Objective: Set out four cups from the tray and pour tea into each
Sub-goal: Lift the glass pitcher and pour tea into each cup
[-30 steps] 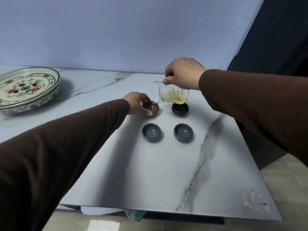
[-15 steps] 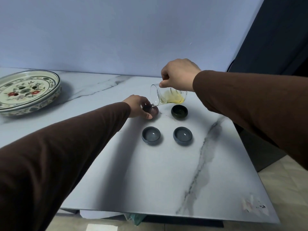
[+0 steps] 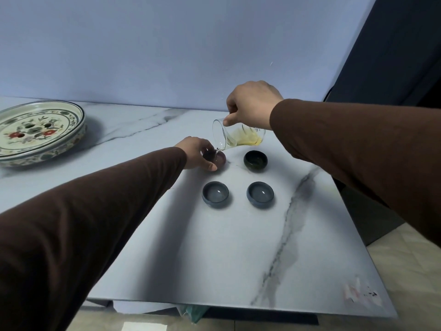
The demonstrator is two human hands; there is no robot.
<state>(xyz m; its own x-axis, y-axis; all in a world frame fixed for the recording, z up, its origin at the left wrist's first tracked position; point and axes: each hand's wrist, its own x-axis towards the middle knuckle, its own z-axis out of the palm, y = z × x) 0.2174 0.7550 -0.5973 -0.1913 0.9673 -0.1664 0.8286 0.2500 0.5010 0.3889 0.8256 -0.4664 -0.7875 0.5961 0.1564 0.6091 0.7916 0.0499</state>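
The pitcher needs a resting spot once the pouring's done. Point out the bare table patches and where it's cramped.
Free: the wide stretch between the patterned tray and the left hand, and the near table below the two grey-blue cups, left of the dark vein. Crowded: the four-cup cluster, where the right hand tilts the glass pitcher over the purple cup.

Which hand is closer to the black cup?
Right. The right hand holds the pitcher just above the black cup; the left hand is across, holding the purple cup.
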